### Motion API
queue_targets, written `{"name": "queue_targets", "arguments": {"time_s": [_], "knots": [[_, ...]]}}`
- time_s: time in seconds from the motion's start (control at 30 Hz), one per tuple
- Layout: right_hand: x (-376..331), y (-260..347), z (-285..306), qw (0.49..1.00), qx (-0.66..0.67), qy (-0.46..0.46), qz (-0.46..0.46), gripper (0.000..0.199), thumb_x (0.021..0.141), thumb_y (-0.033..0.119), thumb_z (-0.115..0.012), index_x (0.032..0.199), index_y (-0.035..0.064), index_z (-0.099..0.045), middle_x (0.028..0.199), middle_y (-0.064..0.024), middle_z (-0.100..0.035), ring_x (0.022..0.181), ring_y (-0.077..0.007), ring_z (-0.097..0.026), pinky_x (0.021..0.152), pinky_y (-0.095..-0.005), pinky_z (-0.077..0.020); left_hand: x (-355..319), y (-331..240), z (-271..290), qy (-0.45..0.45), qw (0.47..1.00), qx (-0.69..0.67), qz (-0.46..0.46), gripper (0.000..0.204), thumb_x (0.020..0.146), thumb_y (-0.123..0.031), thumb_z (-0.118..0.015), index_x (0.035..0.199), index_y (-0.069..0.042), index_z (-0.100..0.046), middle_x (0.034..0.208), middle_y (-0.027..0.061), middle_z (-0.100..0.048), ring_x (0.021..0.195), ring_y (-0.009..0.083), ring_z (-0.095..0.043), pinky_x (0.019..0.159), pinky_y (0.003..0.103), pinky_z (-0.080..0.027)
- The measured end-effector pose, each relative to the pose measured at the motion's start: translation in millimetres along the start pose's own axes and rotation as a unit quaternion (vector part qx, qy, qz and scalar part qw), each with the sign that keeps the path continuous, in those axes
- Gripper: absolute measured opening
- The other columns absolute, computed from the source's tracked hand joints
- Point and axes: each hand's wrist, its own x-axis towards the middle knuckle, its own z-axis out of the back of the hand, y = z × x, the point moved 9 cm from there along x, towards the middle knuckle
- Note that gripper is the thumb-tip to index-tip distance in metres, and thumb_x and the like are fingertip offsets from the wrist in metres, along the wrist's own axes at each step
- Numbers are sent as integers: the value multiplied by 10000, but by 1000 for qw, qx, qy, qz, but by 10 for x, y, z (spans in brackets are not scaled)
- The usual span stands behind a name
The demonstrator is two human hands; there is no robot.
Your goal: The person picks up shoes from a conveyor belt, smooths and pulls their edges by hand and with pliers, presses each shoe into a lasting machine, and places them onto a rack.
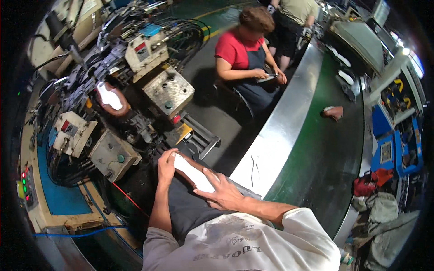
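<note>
A brown shoe upper with a white sole-shaped insole (191, 171) facing up lies slantwise over my lap, between my two hands. My left hand (166, 165) grips its far left end, with the fingers curled over the rim. On the near right end rests my right hand (222, 193), its thumb and fingers spread around the brown edge and over the white surface. The underside of the shoe is hidden. To the left, a lasting machine (169, 92) has another brown shoe with a white bottom (110, 97) among its clamps.
A conveyor with a green belt (312, 149) and a metal edge (275, 144) runs along my right. A brown shoe piece (333, 113) and white-soled pieces (346, 77) lie on it. A seated co-worker (246, 54) in red handles something ahead; another person (296, 22) stands behind.
</note>
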Motion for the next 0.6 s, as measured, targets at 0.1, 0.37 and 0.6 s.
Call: {"name": "queue_targets", "arguments": {"time_s": [0.1, 0.37, 0.6], "knots": [[83, -105, 36, 997, 68, 30, -4, 731, 798, 245, -855, 1485, 401, -664, 1734, -324, -192, 1262, -532, -535, 1044, -536, -591, -113, 240, 141, -1, 967, -178, 180, 415, 1128, -232, -586, 1495, -40, -609, 1284, 71, -743, 1140, 212, -680, 976, 354, -522], [425, -379, 613, 992, 54, -78, -89, 583, 794, 226, -858, 1373, 227, -786, 1720, -390, -211, 1312, -525, -515, 1094, -546, -493, 921, -115, 2710, -326, 935, -141, -13, 837, 1109, -583, -544, 1637, 52, -401, 1541, 313, -565, 1468, 387, -533, 1266, 492, -356], [1401, -288, 1034, 996, 1, -84, -36, 593, 835, 283, -843, 1420, 265, -750, 1739, -368, -173, 1376, -532, -484, 1122, -560, -475, 2116, -333, 2289, -182, 873, -442, 99, 530, 1027, -334, -757, 1455, -106, -541, 1314, 115, -684, 1202, 278, -675, 1048, 531, -549]]}}
